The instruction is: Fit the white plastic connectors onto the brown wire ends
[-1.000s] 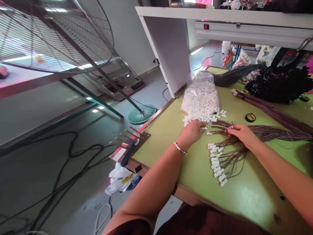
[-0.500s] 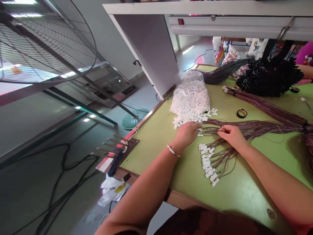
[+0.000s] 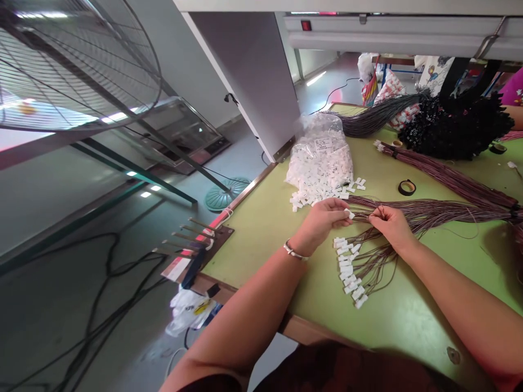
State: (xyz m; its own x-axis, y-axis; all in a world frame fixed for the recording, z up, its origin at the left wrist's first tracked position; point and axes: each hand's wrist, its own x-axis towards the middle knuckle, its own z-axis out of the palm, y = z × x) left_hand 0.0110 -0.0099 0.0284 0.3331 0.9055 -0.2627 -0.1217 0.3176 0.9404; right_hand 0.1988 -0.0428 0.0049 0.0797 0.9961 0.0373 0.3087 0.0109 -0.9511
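Between its thumb and fingertips, my left hand (image 3: 327,218) pinches a small white connector (image 3: 350,214). To its right, my right hand (image 3: 390,225) has its fingers closed on thin brown wires (image 3: 375,216). A long bundle of brown wires (image 3: 441,214) runs from behind my hands to the right. Below my hands, a column of white connectors (image 3: 347,272) on wire ends lies on the green table (image 3: 261,239). Just beyond my left hand, loose white connectors (image 3: 304,199) spill in front of a clear plastic bag (image 3: 321,158) full of them.
A roll of black tape (image 3: 407,188) lies beyond the wires. Behind it are a second brown bundle (image 3: 449,175), a dark wire bundle (image 3: 368,120) and a black heap (image 3: 453,125). A pegged block (image 3: 214,245) sits at the left edge, near a large fan (image 3: 81,71).
My left hand has moved slightly right from the loose connectors, and a white connector now shows in its fingertips. My right hand has shifted slightly right, still on the wires. The view has tilted a little.
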